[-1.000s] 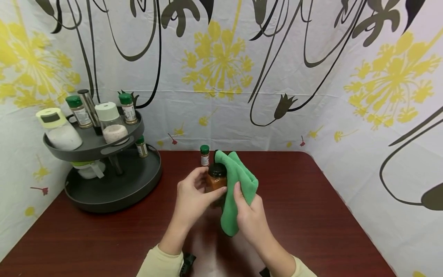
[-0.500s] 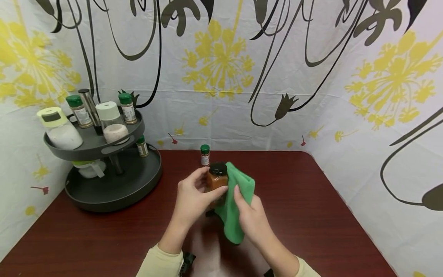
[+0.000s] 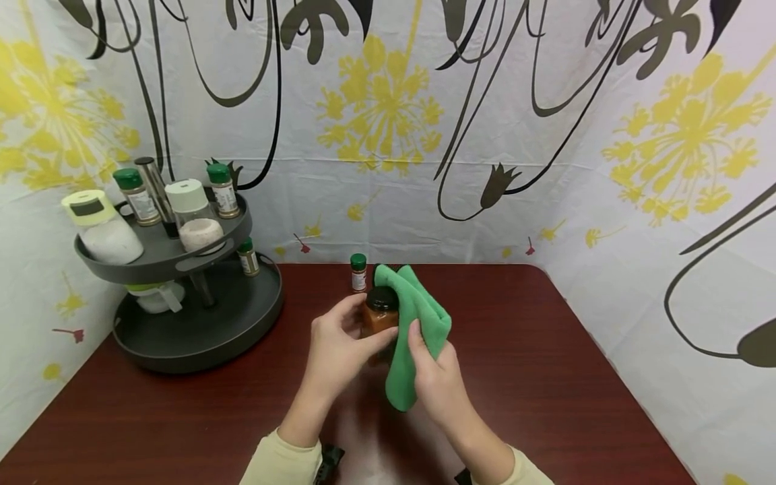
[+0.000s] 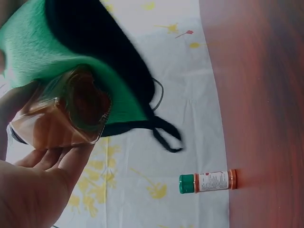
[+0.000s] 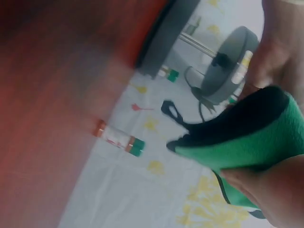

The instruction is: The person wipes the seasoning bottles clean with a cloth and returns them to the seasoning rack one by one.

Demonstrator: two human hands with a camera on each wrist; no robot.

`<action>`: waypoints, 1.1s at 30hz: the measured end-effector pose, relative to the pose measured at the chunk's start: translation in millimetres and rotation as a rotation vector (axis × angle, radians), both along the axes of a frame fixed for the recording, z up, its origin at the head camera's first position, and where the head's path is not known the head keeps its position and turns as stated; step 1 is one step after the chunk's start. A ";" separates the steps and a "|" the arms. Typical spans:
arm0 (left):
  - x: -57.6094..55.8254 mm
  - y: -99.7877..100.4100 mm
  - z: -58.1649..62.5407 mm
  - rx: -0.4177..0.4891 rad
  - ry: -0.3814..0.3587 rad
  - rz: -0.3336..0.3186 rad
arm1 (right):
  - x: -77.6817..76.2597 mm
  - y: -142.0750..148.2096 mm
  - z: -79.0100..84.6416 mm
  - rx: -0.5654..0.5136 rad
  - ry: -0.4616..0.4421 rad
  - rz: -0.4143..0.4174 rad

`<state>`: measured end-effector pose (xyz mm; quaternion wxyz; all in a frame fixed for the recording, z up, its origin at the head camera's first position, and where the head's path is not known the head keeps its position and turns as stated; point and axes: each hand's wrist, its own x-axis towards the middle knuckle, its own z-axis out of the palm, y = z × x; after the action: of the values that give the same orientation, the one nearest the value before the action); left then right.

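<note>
My left hand [image 3: 335, 350] grips a glass spice jar [image 3: 380, 316] with a black lid and orange-brown contents, thumb in front and fingers behind. In the left wrist view the jar's square base [image 4: 88, 102] faces the camera. A folded green cloth [image 3: 418, 330] lies against the jar's right side, pinched by my right hand [image 3: 441, 384] with the thumb on top. The cloth has a dark edge and a small hanging loop [image 4: 167, 135]. Both hands are above the table [image 3: 515, 377]. Part of the jar is hidden behind the cloth and thumb.
A green-capped spice bottle [image 3: 359, 273] stands behind the hands near the table's back edge. At left is a two-tier dark grey turntable rack [image 3: 200, 350] with several shakers and bottles and a white container [image 3: 159, 296]. A patterned curtain [image 3: 388, 215] hangs behind.
The green cloth slid down along the jar half a second ago and is now back up beside its lid. The left hand and jar have hardly moved.
</note>
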<state>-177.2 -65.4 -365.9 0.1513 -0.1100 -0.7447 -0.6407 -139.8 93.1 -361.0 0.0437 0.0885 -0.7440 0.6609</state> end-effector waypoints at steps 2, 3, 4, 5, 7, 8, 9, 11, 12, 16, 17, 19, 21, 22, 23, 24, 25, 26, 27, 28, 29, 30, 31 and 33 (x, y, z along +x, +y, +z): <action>0.0 -1.4 0.4 0.019 -0.002 0.003 | -1.5 -0.7 -7.1 0.021 -0.036 0.030; 0.0 -2.2 0.5 0.023 -0.001 0.007 | -2.4 -0.8 -10.4 0.032 -0.053 0.051; 0.1 -3.2 0.9 0.026 0.001 0.010 | -3.1 -0.9 -12.9 0.049 -0.072 0.074; 0.0 -4.1 1.3 0.026 0.006 0.013 | -3.7 -0.8 -15.0 0.065 -0.091 0.095; 0.0 -5.3 1.9 0.025 0.009 0.013 | -4.7 0.1 -17.8 0.106 -0.121 0.124; -0.1 -5.7 2.2 0.023 0.010 0.011 | -5.0 0.6 -18.1 0.121 -0.131 0.133; -0.1 -5.8 2.4 0.021 0.011 0.008 | -5.4 1.3 -17.6 0.134 -0.135 0.136; 0.0 -5.9 2.8 0.019 0.010 0.004 | -5.7 2.4 -14.6 0.146 -0.133 0.133; 0.1 -5.8 2.9 0.019 0.009 0.004 | -5.7 2.9 -12.1 0.147 -0.127 0.127; 0.2 -4.6 2.4 0.018 0.015 -0.005 | -5.1 4.9 2.5 0.121 -0.085 0.085; 0.2 -4.0 2.0 0.020 0.017 -0.010 | -4.9 5.6 6.6 0.108 -0.072 0.076; 0.4 -2.2 0.6 0.025 0.021 -0.026 | -4.3 7.7 15.0 0.078 -0.040 0.056; 0.8 0.0 -1.8 0.026 0.016 -0.036 | -3.6 10.6 22.2 0.049 -0.003 0.050; 1.2 1.0 -2.9 0.027 0.009 -0.034 | -3.0 11.7 25.1 0.035 0.015 0.046; 1.6 1.8 -3.9 0.030 0.004 -0.033 | -2.6 12.5 27.5 0.026 0.032 0.039; 2.0 2.5 -4.6 0.028 0.003 -0.032 | -2.3 12.9 29.0 0.019 0.048 0.035; 2.3 2.9 -5.1 0.021 0.005 -0.024 | -1.9 13.1 29.4 0.017 0.060 0.034; 2.3 3.2 -5.5 0.014 0.010 -0.017 | -1.8 12.8 29.0 0.017 0.072 0.037; 2.4 3.3 -5.2 0.007 0.015 -0.009 | -1.9 12.0 27.5 0.019 0.081 0.042; 2.5 3.1 -4.9 0.003 0.023 -0.003 | -2.0 11.0 25.6 0.023 0.084 0.041; 2.5 2.7 -4.5 -0.001 0.029 0.002 | -2.2 10.0 22.8 0.033 0.085 0.043; 2.6 2.0 -4.2 -0.006 0.034 0.011 | -2.5 9.1 19.7 0.044 0.081 0.049; 2.6 1.3 -3.8 -0.009 0.036 0.018 | -3.0 8.2 16.4 0.060 0.071 0.054; 3.3 -0.9 -2.9 -0.007 0.031 0.029 | -4.4 6.8 9.6 0.089 0.042 0.060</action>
<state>-173.9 -66.2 -368.8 0.1718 -0.1099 -0.7460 -0.6339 -144.2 100.0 -351.4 0.0357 0.1264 -0.7685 0.6262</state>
